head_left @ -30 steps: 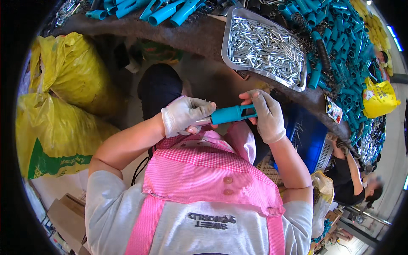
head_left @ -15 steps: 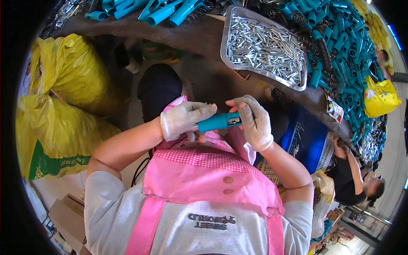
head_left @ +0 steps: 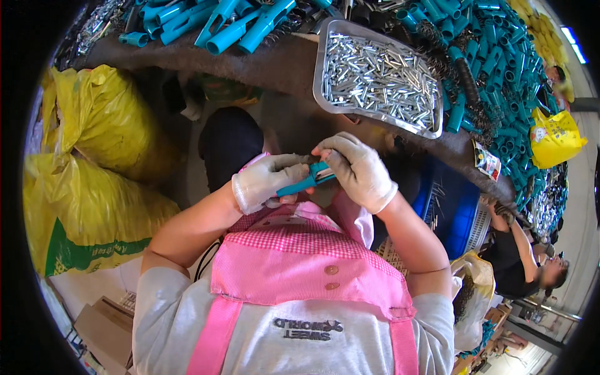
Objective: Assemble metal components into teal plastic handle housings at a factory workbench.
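Observation:
A slotted teal plastic tube (head_left: 299, 186) lies across my hands above my lap, its right end tilted up. My left hand (head_left: 261, 184), in a pale work glove with bare fingertips, wraps round the tube's left part. The gloved right hand (head_left: 364, 174) is closed over the right end, thumb and fingers pinching near the slot. Something pale shows in the slot, too small to name. Beyond my hands, a metal tray (head_left: 319, 81) of short silvery pins (head_left: 381, 78) sits on the dark bench edge.
More teal tubes (head_left: 500, 81) and dark springs (head_left: 473, 84) pile up on the bench. Full yellow sacks (head_left: 103, 215) stand to the left. A blue crate (head_left: 461, 206) is at the right, below a yellow bag (head_left: 555, 139). Farther right, a person in black (head_left: 511, 265) works at the bench.
The tube has turned, its left end dropping and its right end rising. My right hand has moved slightly left and up, its fingers now covering the tube's right end.

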Motion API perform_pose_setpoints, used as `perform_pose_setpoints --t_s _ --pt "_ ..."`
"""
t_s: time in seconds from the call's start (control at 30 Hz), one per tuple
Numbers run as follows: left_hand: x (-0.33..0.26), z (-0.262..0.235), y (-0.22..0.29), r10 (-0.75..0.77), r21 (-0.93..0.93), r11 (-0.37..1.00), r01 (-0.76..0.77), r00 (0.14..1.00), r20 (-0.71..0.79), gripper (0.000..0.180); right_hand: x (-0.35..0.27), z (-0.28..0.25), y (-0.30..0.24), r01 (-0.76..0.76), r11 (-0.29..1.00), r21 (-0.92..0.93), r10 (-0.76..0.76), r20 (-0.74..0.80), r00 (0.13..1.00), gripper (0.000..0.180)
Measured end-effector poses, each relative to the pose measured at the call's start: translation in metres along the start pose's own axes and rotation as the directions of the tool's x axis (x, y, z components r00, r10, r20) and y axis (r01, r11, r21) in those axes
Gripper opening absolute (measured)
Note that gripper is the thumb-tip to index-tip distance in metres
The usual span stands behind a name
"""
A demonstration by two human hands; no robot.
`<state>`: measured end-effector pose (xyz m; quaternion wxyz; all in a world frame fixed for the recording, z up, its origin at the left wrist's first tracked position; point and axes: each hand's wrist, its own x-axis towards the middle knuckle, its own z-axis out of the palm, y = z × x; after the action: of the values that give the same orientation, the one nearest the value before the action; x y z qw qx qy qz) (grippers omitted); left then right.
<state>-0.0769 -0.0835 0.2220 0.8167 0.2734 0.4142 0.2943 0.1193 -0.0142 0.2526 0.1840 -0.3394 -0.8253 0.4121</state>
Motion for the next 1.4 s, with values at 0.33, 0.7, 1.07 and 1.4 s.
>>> perform_pose_setpoints --t_s 0.33,0.7,1.07,1.4 --pt "0.001 0.001 0.000 0.188 -0.265 0.937 -0.228 0.968 -0.167 0.028 0.064 -0.061 0.006 -0.082 0.789 -0.609 -0.030 -0.171 0.985 0.013" --pt "-0.001 0.008 -0.003 0.181 -0.303 0.931 -0.202 0.979 -0.097 0.031 -0.002 0.000 -0.027 0.142 0.979 -0.149 -0.186 -0.338 0.923 0.012" --pt "0.005 0.025 -0.006 0.500 0.232 0.864 -0.448 0.822 -0.272 0.024 -0.014 0.037 -0.008 0.172 0.841 -0.512 -0.441 -0.468 0.766 0.019" --pt "-0.003 0.028 -0.018 0.550 0.274 0.819 -0.504 0.827 -0.120 0.034 -0.035 0.056 0.004 -0.055 0.187 0.981 0.385 -0.021 0.923 0.041"
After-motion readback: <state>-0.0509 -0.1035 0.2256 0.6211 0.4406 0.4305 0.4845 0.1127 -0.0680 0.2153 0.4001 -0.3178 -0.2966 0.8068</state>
